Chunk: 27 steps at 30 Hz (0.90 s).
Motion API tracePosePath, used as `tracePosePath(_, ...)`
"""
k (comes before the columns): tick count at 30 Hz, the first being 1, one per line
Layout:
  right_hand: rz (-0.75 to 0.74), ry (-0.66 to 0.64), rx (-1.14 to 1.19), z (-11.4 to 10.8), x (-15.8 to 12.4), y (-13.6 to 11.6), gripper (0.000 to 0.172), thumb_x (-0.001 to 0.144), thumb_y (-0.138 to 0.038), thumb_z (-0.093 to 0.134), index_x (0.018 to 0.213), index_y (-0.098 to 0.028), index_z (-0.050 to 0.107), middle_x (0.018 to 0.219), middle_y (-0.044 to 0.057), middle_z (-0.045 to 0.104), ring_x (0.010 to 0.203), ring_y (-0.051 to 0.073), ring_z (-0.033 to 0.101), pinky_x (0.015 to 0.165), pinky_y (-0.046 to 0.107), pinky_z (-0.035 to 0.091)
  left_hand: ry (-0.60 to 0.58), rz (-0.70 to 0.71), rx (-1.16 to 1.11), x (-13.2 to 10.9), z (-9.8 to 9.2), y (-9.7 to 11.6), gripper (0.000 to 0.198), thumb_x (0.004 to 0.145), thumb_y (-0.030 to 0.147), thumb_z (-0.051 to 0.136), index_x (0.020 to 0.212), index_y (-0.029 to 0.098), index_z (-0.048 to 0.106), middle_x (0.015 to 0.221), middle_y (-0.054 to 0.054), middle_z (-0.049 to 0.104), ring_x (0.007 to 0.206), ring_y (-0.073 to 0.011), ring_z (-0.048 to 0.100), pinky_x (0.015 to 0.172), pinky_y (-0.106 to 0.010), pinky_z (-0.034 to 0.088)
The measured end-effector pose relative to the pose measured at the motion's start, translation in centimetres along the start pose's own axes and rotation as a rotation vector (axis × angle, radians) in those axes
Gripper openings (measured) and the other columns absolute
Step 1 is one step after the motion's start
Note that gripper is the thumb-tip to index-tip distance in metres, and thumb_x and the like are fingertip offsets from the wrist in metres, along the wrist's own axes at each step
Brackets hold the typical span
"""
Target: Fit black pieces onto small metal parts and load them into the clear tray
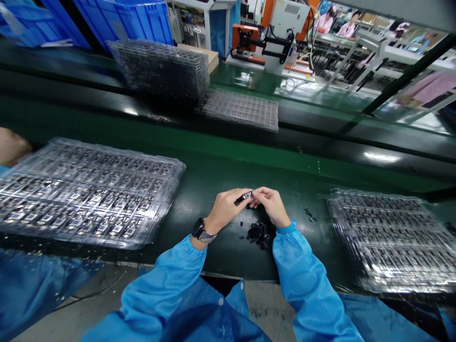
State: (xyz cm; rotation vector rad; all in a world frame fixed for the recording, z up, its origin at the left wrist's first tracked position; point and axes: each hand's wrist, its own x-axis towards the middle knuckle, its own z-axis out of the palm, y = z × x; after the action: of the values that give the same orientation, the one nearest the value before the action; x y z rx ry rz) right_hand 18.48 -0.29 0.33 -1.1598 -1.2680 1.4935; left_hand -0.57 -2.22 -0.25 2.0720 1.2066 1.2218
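Note:
Pinched between my left hand [228, 206] and my right hand [269, 202] is a small circuit board [247, 195], dark with a silvery part on it. Both hands are closed at the fingertips, the left from one side and the right at the board's other edge. Below them on the green bench [210, 180] lies a heap of small black pieces [261, 233], a few of them loose at its left. A clear tray of circuit boards [117, 190] sits left of my hands. On the right stands a stack of clear trays [395, 237] with rows of similar parts.
Behind the bench, a tall stack of clear trays [160, 71] and a flatter gridded tray [242, 109] rest on a dark ledge. Blue bins [135, 23] stand at back left. Another person's hand [12, 147] is at the left edge. Small dark bits [309, 214] lie right of my hands.

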Motion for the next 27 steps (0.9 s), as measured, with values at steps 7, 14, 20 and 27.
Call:
tracePosePath(7, -0.013, 0.04, 0.031, 0.1, -0.2, -0.1, 0.037, 0.078, -0.054, 0.085, 0.077, -0.018, 0.073, 0.068, 0.004, 0.075, 0.057, 0.016, 0.067, 0.057, 0.028, 0.053, 0.005, 0.021, 0.089, 0.2, 0.0, 0.6, 0.018, 0.101, 0.025, 0.06, 0.112, 0.021, 0.073, 0.109, -0.008, 0.076, 0.104, -0.0215, 0.072, 0.093, -0.035, 0.058)
tracePosePath(14, -0.021, 0.034, 0.04, -0.1, -0.2, 0.0, 0.036, 0.076, -0.052, 0.087, 0.08, -0.018, 0.076, 0.072, 0.008, 0.077, 0.061, 0.019, 0.069, 0.059, 0.031, 0.056, 0.011, 0.03, 0.114, 0.6, -0.2, 1.1, 0.015, 0.099, 0.023, 0.061, 0.108, 0.018, 0.073, 0.105, -0.008, 0.075, 0.099, -0.0218, 0.072, 0.09, -0.033, 0.057)
tracePosePath(20, -0.007, 0.0, 0.057, -0.2, -0.5, -0.7, 0.049, 0.083, -0.063, 0.076, 0.1, -0.018, 0.072, 0.079, 0.009, 0.077, 0.064, 0.02, 0.07, 0.06, 0.031, 0.056, 0.076, -0.005, 0.129, 0.3, -1.6, 3.3, 0.013, 0.095, 0.019, 0.064, 0.106, 0.02, 0.072, 0.1, -0.007, 0.074, 0.089, -0.0192, 0.071, 0.08, -0.03, 0.057)
tracePosePath(27, -0.059, -0.19, -0.388, -0.4, -0.3, 0.2, 0.049, 0.079, -0.066, 0.073, 0.086, -0.017, 0.072, 0.064, 0.004, 0.068, 0.055, 0.016, 0.058, 0.053, 0.027, 0.045, 0.174, -0.116, 0.211, -4.2, -15.3, 9.5, 0.016, 0.095, 0.029, 0.067, 0.106, 0.019, 0.074, 0.1, -0.005, 0.073, 0.072, -0.0124, 0.064, 0.07, -0.026, 0.054)
